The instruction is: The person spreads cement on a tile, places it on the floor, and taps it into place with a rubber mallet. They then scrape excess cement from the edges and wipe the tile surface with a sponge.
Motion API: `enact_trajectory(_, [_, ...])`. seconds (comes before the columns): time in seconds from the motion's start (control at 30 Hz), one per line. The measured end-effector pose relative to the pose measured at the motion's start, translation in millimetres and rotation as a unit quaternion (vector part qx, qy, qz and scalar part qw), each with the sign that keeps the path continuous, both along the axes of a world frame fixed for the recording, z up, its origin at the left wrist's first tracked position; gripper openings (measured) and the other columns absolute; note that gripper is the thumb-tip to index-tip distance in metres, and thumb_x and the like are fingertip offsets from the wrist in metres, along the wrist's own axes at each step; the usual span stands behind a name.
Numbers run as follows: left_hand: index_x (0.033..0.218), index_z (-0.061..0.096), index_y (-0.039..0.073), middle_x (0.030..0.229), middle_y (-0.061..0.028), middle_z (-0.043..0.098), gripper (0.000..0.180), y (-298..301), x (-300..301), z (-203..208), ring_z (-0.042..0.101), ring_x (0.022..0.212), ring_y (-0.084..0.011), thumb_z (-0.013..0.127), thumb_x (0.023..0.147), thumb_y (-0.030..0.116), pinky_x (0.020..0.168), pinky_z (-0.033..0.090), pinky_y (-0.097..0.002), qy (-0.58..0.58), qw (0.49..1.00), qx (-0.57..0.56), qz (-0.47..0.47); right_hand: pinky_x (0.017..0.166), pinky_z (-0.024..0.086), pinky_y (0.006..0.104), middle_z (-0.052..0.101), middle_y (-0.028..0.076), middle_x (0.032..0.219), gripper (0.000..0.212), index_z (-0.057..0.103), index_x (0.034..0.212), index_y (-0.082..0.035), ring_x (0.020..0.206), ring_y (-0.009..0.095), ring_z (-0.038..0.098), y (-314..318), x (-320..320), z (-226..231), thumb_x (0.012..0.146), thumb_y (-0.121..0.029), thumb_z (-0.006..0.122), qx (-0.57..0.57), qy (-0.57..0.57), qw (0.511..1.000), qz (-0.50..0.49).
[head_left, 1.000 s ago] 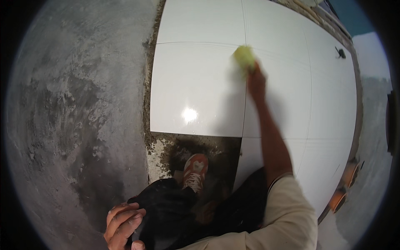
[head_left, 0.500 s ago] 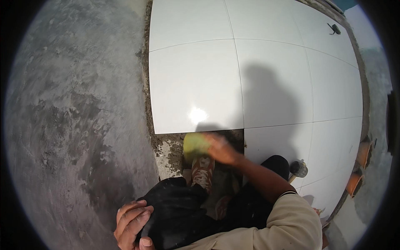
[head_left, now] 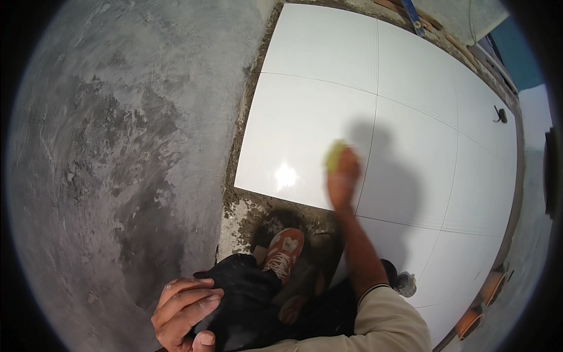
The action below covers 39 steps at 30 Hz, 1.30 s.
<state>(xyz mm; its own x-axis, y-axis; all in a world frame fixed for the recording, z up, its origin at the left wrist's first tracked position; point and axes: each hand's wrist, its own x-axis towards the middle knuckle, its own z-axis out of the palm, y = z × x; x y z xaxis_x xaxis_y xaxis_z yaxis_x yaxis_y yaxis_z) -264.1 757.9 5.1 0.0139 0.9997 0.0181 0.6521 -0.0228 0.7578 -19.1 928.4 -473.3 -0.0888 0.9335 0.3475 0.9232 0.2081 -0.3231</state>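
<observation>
Right hand point(head_left: 343, 179) closed on yellow-green sponge point(head_left: 334, 155) — sponge at fingertips, on white tiles point(head_left: 305, 135), left hand point(head_left: 185, 311) cupping the knee

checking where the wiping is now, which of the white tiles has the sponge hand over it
The near-left tile, bordering the bare grey floor. The right hand holds the yellow-green sponge beside its right-hand joint; other tiles lie uncovered.

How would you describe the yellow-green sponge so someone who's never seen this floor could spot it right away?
Start at the glossy white floor tiles beside the rough grey concrete. Near their front edge, the person's right hand presses a small yellow-green sponge onto a tile, next to a grout line. It is the only bright-coloured thing on the white surface.
</observation>
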Motion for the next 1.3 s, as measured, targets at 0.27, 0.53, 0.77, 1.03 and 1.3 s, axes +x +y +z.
enact_trajectory(0.27, [0.112, 0.074, -0.013, 0.107, -0.0295, 0.075, 0.053, -0.9, -16.3, 1.6, 0.071, 0.105, -0.0482, 0.060, 0.102, 0.037, 0.096, 0.054, -0.0550, 0.028, 0.999, -0.024, 0.016, 0.111, 0.046, 0.0454, 0.064, 0.016, 0.133, 0.043, 0.052, 0.149, 0.004, 0.129, 0.030, 0.056, 140.2, -9.6, 2.2, 0.107, -0.002, 0.049, 0.028, 0.357, 0.933, 0.015])
enact_trajectory(0.53, [0.111, 0.073, -0.014, 0.106, -0.0298, 0.075, 0.051, 3.5, -28.1, 2.1, 0.072, 0.102, -0.0475, 0.061, 0.100, 0.035, 0.094, 0.055, -0.0541, 0.063, 0.993, -0.058, 0.077, 0.127, 0.027, 0.0591, 0.047, 0.030, 0.161, 0.065, 0.055, 0.151, 0.004, 0.156, 0.045, 0.036, 222.2, -109.4, 0.7, 0.105, -0.041, 0.061, 0.105, -0.105, 0.987, -0.058])
enact_trajectory(0.77, [0.111, 0.073, -0.014, 0.106, -0.0304, 0.075, 0.054, -2.3, -35.2, 2.5, 0.072, 0.101, -0.0479, 0.062, 0.097, 0.037, 0.093, 0.055, -0.0533, 0.075, 0.991, -0.065, 0.090, 0.133, 0.016, 0.0515, 0.030, 0.019, 0.175, 0.063, 0.044, 0.162, -0.004, 0.165, 0.033, 0.021, 254.3, -237.6, 21.1, 0.111, -0.040, 0.050, -0.041, -0.018, 0.986, 0.162])
enact_trajectory(1.03, [0.114, 0.075, -0.003, 0.099, -0.0227, 0.077, 0.058, -17.8, -28.9, 0.8, 0.074, 0.103, -0.0390, 0.058, 0.103, 0.051, 0.095, 0.055, -0.0508, 0.066, 0.989, -0.075, 0.113, 0.131, 0.025, 0.0475, 0.041, 0.013, 0.171, 0.053, 0.053, 0.155, -0.008, 0.161, 0.027, 0.031, 181.6, -218.5, 35.5, 0.109, -0.033, 0.056, -0.048, -0.014, 0.918, 0.394])
enact_trajectory(1.3, [0.110, 0.074, -0.013, 0.103, -0.0297, 0.075, 0.057, -24.6, -28.1, 9.3, 0.073, 0.100, -0.0466, 0.060, 0.099, 0.040, 0.090, 0.055, -0.0530, 0.050, 0.995, -0.040, 0.072, 0.127, 0.032, 0.0521, 0.056, 0.016, 0.159, 0.054, 0.055, 0.153, -0.006, 0.152, 0.030, 0.047, -24.5, -188.0, 50.7, 0.104, -0.024, 0.065, -0.081, 0.053, 0.838, 0.537])
